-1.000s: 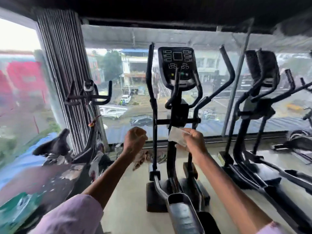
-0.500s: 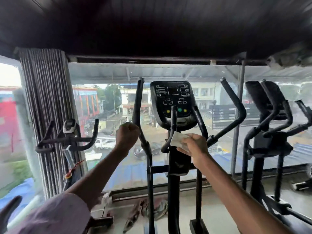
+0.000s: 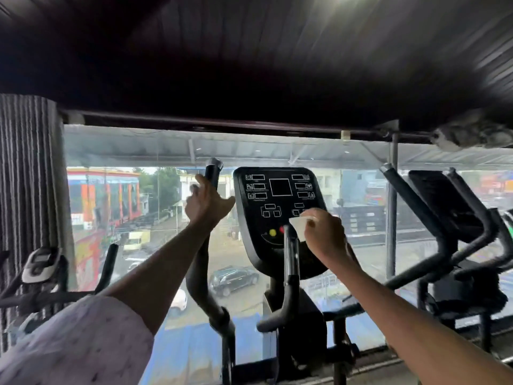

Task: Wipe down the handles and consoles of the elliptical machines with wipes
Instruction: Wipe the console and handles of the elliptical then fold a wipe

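Note:
The black console (image 3: 277,198) of the elliptical in front of me has white outlined buttons and yellow and red dots. My right hand (image 3: 323,236) pinches a white wipe (image 3: 297,223) and holds it at the console's lower right, just above the upright inner handle (image 3: 291,255). My left hand (image 3: 206,202) is up at the left moving handle (image 3: 213,172). Its thumb is spread and its fingers are loose against the bar, a little blurred. The right moving handle (image 3: 408,201) rises beyond my right arm.
A second elliptical (image 3: 444,212) stands close on the right. An exercise bike (image 3: 41,263) and a striped curtain (image 3: 27,190) are at the left. A large window (image 3: 138,218) and a vertical pole (image 3: 391,218) lie right behind the machines.
My left hand rose from a loose fist and opened onto the left moving handle. My right hand lifted the wipe from the inner handles up to the console. The view came closer and tilted upward.

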